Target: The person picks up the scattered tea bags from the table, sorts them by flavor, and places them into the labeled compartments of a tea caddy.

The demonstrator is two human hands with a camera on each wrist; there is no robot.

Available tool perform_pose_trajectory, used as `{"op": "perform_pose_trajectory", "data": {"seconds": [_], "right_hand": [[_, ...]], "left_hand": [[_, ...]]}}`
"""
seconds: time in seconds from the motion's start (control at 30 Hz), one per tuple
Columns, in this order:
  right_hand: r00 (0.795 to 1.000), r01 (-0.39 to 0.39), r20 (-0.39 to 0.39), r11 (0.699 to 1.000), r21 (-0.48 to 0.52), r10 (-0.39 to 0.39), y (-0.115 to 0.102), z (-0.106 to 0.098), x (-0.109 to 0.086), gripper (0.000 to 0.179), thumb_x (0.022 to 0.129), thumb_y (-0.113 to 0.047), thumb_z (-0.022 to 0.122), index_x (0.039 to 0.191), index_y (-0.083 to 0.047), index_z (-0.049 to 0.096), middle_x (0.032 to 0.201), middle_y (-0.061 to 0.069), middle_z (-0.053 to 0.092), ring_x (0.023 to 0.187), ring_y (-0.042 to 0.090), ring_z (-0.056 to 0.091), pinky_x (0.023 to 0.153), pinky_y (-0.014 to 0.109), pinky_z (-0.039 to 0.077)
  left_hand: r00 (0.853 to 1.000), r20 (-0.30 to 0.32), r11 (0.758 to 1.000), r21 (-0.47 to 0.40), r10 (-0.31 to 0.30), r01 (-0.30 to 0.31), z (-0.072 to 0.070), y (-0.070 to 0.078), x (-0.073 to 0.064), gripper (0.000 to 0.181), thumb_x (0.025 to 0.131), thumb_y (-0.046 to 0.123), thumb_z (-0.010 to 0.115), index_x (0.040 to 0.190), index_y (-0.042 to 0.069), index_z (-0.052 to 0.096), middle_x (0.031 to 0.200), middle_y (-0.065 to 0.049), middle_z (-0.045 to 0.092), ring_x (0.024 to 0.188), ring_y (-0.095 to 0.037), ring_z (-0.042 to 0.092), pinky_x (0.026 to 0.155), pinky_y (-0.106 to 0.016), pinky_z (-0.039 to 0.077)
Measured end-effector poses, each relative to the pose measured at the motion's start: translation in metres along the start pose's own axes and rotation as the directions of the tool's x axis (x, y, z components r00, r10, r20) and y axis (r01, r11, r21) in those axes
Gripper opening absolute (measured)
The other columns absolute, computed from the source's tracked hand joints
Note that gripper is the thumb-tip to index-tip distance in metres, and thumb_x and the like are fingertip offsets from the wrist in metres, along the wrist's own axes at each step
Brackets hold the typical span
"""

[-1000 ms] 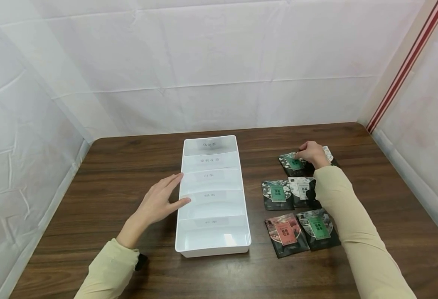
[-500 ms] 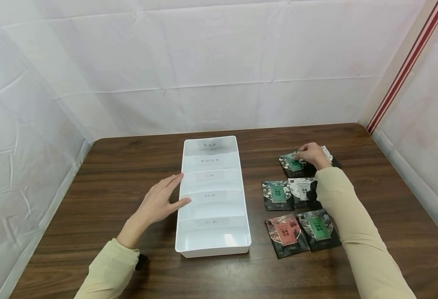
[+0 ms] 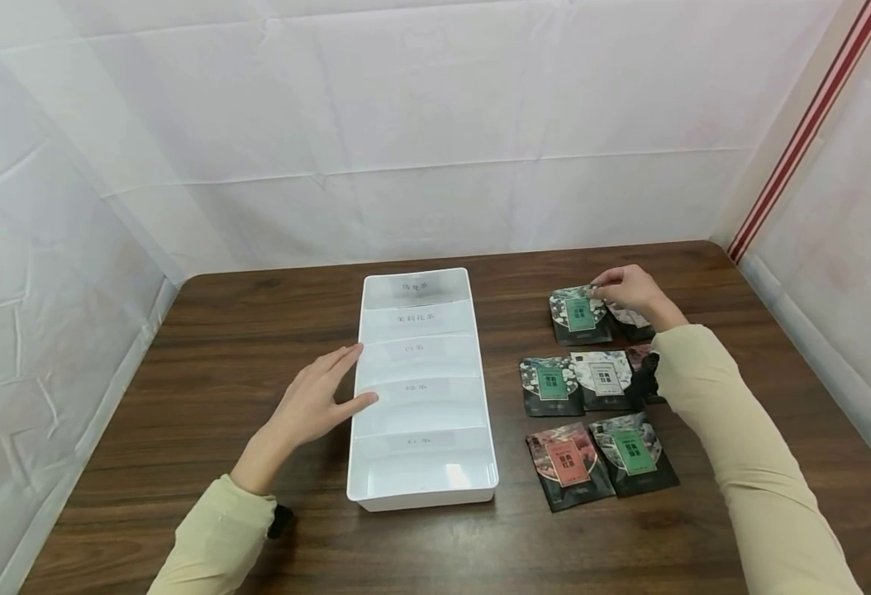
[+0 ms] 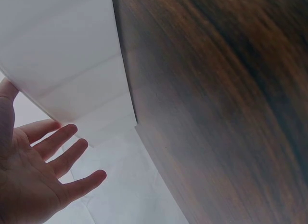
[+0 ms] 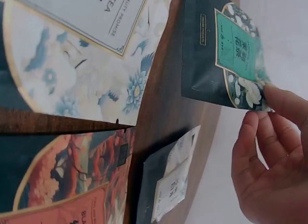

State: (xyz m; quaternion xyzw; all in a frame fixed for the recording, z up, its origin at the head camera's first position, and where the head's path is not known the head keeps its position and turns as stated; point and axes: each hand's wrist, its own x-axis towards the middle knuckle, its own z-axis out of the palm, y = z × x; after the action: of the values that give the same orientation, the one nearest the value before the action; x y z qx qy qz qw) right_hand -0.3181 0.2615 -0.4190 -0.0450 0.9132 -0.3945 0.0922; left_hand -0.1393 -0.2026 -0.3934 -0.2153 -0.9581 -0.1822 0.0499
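Note:
My right hand (image 3: 632,293) pinches a tea sachet (image 3: 578,318) by its upper corner between thumb and fingers. This sachet is dark green with a green label and white flowers; in the right wrist view it hangs tilted, lifted off the table. Just behind it lies a white-labelled sachet (image 5: 171,185), partly covered by the hand in the head view. My left hand (image 3: 312,401) is spread at the left side of a long white divided box (image 3: 424,501), fingertips at its rim and thumb reaching over the edge. Paper labels with Chinese characters mark the box's compartments.
Nearer to me lie a green-labelled flower sachet (image 3: 552,385), a white sachet (image 3: 603,378) and a red one (image 3: 638,354) mostly behind the right wrist. In front are a red sachet (image 3: 569,467) and a green one (image 3: 634,454). White sheeting (image 3: 435,124) surrounds the wooden table (image 3: 257,314).
My right hand has raised the green-labelled sachet's corner and shifted slightly up and to the right, uncovering more of the white and red sachets. The left hand stays at the box.

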Motion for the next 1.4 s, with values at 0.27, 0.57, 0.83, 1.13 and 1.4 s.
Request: {"op": "perform_pose_trajectory", "data": {"seconds": [0.27, 0.57, 0.83, 1.13, 1.4], "right_hand": [[0.995, 0.097, 0.004, 0.995, 0.035, -0.097, -0.029, -0.006, -0.022, 0.034, 0.088, -0.026, 0.055, 0.107, 0.002, 0.059, 0.101, 0.018, 0.055, 0.088, 0.035, 0.051, 0.073, 0.047, 0.043], [0.986, 0.166, -0.005, 0.986, 0.025, -0.166, -0.038, -0.012, -0.030, 0.034, 0.088, -0.028, 0.055, 0.108, -0.001, 0.061, 0.100, 0.015, 0.059, 0.085, 0.032, 0.055, 0.072, 0.047, 0.044], [0.966, 0.257, -0.037, 0.966, 0.023, -0.256, -0.054, -0.018, -0.042, 0.030, 0.087, -0.024, 0.057, 0.105, -0.001, 0.063, 0.098, 0.016, 0.060, 0.081, 0.030, 0.060, 0.069, 0.039, 0.048], [0.919, 0.377, -0.103, 0.925, -0.053, -0.380, -0.076, -0.020, -0.051, 0.028, 0.086, -0.026, 0.059, 0.102, -0.005, 0.066, 0.093, 0.011, 0.063, 0.076, 0.022, 0.058, 0.061, 0.031, 0.046], [0.885, 0.437, -0.159, 0.898, -0.040, -0.438, -0.107, -0.017, -0.058, 0.028, 0.085, -0.026, 0.059, 0.102, -0.005, 0.067, 0.095, 0.011, 0.063, 0.076, 0.022, 0.056, 0.057, 0.026, 0.043]], "left_hand": [[1.000, -0.002, 1.000, -0.001, -0.002, 0.002, 0.000, 0.000, 0.000, 0.074, 0.080, 0.043, 0.061, 0.134, 0.000, 0.035, 0.130, -0.020, 0.040, 0.118, -0.034, 0.036, 0.093, -0.050, 0.029], [1.000, -0.003, 1.000, 0.003, -0.001, 0.001, 0.000, -0.001, 0.000, 0.074, 0.079, 0.042, 0.062, 0.134, -0.001, 0.035, 0.129, -0.021, 0.040, 0.117, -0.034, 0.036, 0.093, -0.050, 0.029], [1.000, -0.008, 1.000, 0.005, 0.003, -0.003, 0.001, -0.001, 0.001, 0.073, 0.079, 0.042, 0.062, 0.133, 0.000, 0.036, 0.129, -0.021, 0.041, 0.117, -0.034, 0.036, 0.092, -0.050, 0.029], [1.000, -0.006, 1.000, 0.001, 0.004, -0.004, 0.001, -0.001, 0.002, 0.073, 0.080, 0.042, 0.062, 0.133, -0.001, 0.036, 0.129, -0.020, 0.041, 0.117, -0.034, 0.037, 0.093, -0.050, 0.029], [1.000, -0.001, 1.000, 0.000, 0.000, 0.000, 0.001, -0.001, 0.002, 0.073, 0.080, 0.042, 0.061, 0.133, -0.001, 0.035, 0.129, -0.020, 0.040, 0.117, -0.034, 0.037, 0.093, -0.050, 0.029]]}}
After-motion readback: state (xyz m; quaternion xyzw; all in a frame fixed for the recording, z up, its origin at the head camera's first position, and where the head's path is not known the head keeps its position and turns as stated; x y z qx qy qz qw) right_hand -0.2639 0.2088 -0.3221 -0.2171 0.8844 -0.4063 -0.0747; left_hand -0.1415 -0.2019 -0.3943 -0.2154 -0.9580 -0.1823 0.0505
